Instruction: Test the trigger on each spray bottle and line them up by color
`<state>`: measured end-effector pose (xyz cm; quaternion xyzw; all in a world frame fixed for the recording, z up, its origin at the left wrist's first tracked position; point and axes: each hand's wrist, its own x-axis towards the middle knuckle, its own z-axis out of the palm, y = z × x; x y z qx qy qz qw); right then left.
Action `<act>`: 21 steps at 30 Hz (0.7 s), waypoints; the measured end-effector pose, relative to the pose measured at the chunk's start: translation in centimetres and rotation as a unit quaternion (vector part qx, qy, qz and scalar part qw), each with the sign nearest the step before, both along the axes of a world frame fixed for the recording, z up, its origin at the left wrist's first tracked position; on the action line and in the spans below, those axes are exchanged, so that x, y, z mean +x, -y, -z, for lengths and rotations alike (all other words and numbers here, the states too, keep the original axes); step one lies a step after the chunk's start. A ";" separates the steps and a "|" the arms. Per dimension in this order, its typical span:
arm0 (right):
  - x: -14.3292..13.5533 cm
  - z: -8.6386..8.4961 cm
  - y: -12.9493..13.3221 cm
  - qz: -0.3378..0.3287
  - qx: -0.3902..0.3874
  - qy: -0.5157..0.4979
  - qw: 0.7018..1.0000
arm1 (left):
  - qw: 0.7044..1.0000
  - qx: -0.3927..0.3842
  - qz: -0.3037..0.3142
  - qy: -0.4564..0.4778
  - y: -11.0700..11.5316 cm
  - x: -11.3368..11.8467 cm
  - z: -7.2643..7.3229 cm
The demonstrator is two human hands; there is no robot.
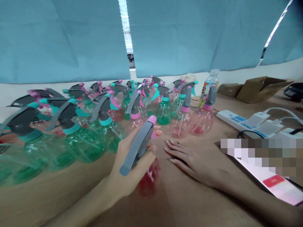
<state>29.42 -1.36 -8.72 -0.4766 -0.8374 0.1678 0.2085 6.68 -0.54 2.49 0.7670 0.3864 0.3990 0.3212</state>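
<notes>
My left hand [132, 160] is wrapped round the neck and trigger of a pink spray bottle [149, 184], whose grey head with a pink nozzle points away to the upper right. The bottle stands on the table, roughly upright. Just right of it, my right hand [187, 157] lies flat on the tabletop with fingers stretched out, touching no bottle. Two more pink spray bottles [181, 124] stand beyond my right hand. Close on the left are green spray bottles [84, 142] with grey heads and turquoise collars.
Several more green and pink spray bottles crowd the table's left and back. At the right are a labelled drink bottle [209, 86], an open cardboard box [258, 90], a white power strip [233, 121] with plugs and cables, and a phone or tablet [260, 173], partly blurred out. A blue curtain [177, 37] hangs behind.
</notes>
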 end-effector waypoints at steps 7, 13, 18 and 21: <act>0.1 0.0 -0.1 -0.001 0.001 0.023 1.000 | 1.000 -0.005 -0.007 -0.001 0.2 0.1 -0.2; 0.1 0.1 -0.1 -0.004 0.003 0.027 1.000 | 1.000 -0.008 -0.012 -0.012 0.2 0.2 -0.3; 0.1 0.1 -0.1 -0.004 0.003 0.034 0.999 | 1.000 0.012 -0.018 0.004 0.1 0.4 -0.6; 0.1 0.0 -0.1 -0.002 0.001 0.034 0.999 | 1.000 0.010 -0.001 0.017 0.0 0.3 -0.6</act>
